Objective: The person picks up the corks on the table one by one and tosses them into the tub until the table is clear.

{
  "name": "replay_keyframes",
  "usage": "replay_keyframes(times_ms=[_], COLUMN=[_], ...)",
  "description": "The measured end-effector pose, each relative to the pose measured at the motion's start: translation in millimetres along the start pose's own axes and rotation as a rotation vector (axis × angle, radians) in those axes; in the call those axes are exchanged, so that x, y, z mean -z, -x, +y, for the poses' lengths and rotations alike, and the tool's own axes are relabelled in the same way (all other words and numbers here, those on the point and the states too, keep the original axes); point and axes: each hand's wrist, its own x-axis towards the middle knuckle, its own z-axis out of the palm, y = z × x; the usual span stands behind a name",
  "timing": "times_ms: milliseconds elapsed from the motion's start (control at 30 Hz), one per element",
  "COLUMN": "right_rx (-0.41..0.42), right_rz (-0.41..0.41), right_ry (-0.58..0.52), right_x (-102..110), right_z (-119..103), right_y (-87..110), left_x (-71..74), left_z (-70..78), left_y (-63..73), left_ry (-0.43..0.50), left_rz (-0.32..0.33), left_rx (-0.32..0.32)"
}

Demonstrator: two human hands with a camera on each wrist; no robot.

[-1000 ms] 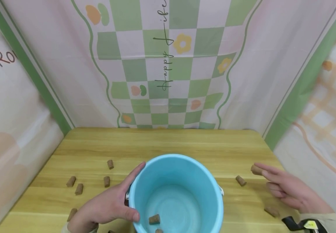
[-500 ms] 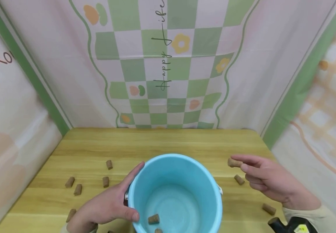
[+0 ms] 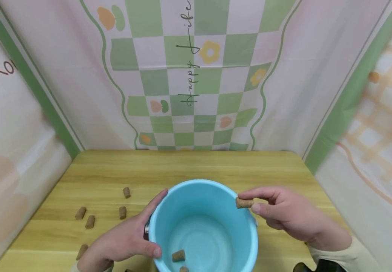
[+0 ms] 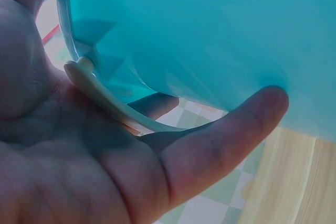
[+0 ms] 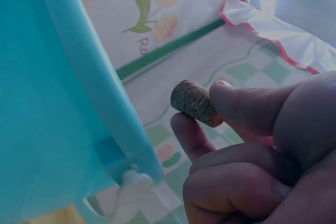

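Note:
A light blue bucket [image 3: 202,226] stands on the table with its mouth up. My left hand [image 3: 128,236] rests against its left side, thumb at the rim and fingers spread along the outer wall; in the left wrist view one straight finger [image 4: 231,142] presses the wall beside the white handle [image 4: 105,95]. Over the bucket's right rim, my right hand [image 3: 284,211] pinches a cork [image 3: 244,203] between thumb and fingers. The right wrist view shows that speckled cork [image 5: 195,102] clear of the rim. Inside the bucket lie a cork [image 3: 178,255] and part of another [image 3: 184,269].
Several loose corks lie left of the bucket on the wooden table [image 3: 182,164], among them a cork [image 3: 126,192] and a cork [image 3: 80,213]. Behind the table hangs a checkered curtain [image 3: 189,75]; more cloth closes both sides.
My right hand has moved left with its cork, from the table's right side to the bucket's rim. It now covers the corks lying there. My left hand and the bucket stay put.

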Motion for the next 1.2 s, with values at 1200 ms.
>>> replay_keyframes(times_ms=[1200], right_rx=[-0.079], right_rz=[0.023], right_ry=[0.186], right_x=[-12], right_z=[-9], right_y=[-9.3], left_x=[0.4], left_z=[-3.9], left_y=[0.1], left_ry=[-0.037], left_rz=[0.007], left_rx=[-0.074])
